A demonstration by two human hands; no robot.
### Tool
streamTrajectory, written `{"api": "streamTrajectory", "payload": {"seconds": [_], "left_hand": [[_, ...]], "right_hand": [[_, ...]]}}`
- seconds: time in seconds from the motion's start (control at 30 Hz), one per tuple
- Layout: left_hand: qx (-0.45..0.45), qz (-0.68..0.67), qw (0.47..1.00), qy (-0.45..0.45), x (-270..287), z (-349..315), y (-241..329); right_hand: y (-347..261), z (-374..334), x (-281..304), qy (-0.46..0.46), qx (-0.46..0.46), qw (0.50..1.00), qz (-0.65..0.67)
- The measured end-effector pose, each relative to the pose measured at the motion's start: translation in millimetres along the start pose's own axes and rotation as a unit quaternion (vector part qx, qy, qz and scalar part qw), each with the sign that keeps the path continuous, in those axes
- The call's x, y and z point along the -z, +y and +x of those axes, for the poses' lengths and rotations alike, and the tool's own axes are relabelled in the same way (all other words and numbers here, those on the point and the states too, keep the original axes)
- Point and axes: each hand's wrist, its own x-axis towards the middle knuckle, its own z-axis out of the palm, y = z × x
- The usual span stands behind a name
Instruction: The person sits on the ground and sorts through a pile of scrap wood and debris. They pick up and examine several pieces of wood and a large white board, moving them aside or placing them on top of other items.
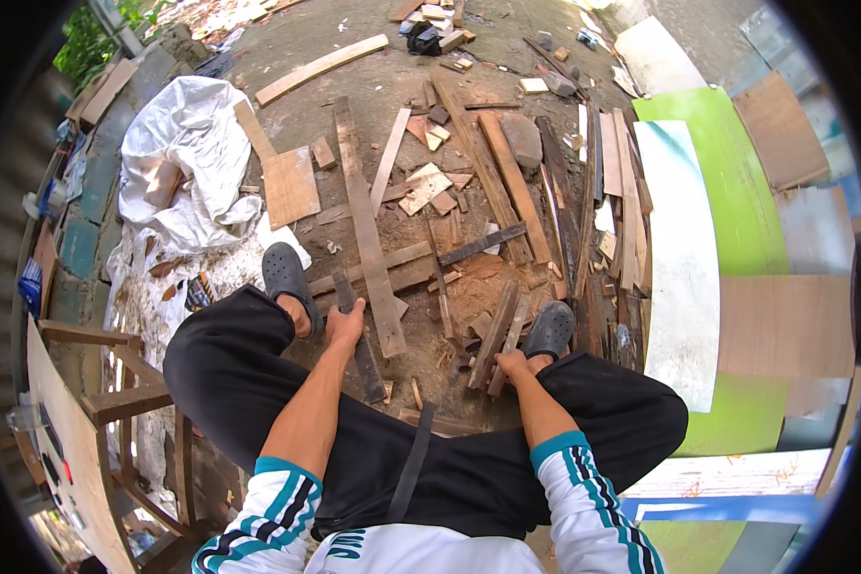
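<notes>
While the person squatted over the scrap pile, the left hand (344,325) had its fingers clamped on a dark plank (362,346) lying on the ground between the black clogs (287,273), and the right hand (510,364) gripped two thin slats (499,337). The wood looked stiff, light and splintery, best held near the end.

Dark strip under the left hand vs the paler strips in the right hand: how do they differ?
The left hand grips a single dark, weathered wood strip, leaning toward the left. The right hand has its grip on a pair of paler brown strips side by side, tilting right. Both are narrow scrap wood, running from the hands toward the ground ahead.
</notes>
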Motion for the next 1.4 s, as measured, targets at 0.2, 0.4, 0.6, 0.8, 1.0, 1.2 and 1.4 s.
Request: {"api": "streamTrajectory", "payload": {"seconds": [0.2,0.4,0.6,0.8,1.0,1.2,1.4], "left_hand": [[-0.047,0.063,0.996,-0.039,-31.1,-10.7,6.3],[-0.109,0.155,0.981,-0.031,-34.0,-54.3,25.8],[-0.131,0.176,0.975,-0.034,-40.9,-23.5,12.6],[-0.156,0.218,0.963,-0.018,-45.5,-4.0,-6.4],[-0.142,0.223,0.964,-0.037,-46.3,-24.3,16.0],[-0.115,0.205,0.970,-0.056,-52.8,-14.4,12.7],[-0.129,0.235,0.962,-0.043,-61.7,-2.1,-0.9]], "right_hand": [[-7.9,-28.8,-15.1,0.069,-0.005,0.997,0.037],[-59.7,-65.5,-4.1,0.089,-0.045,0.994,0.051],[-129.9,-73.1,-14.6,0.060,0.174,0.981,0.056],[-165.9,-62.5,-45.7,-0.031,0.120,0.992,0.009],[-161.7,-47.6,-50.9,-0.041,0.081,0.995,0.049],[-158.8,-27.8,-56.0,-0.090,0.126,0.988,-0.020],[-157.5,-32.5,-69.2,-0.045,0.153,0.987,-0.003]]}}
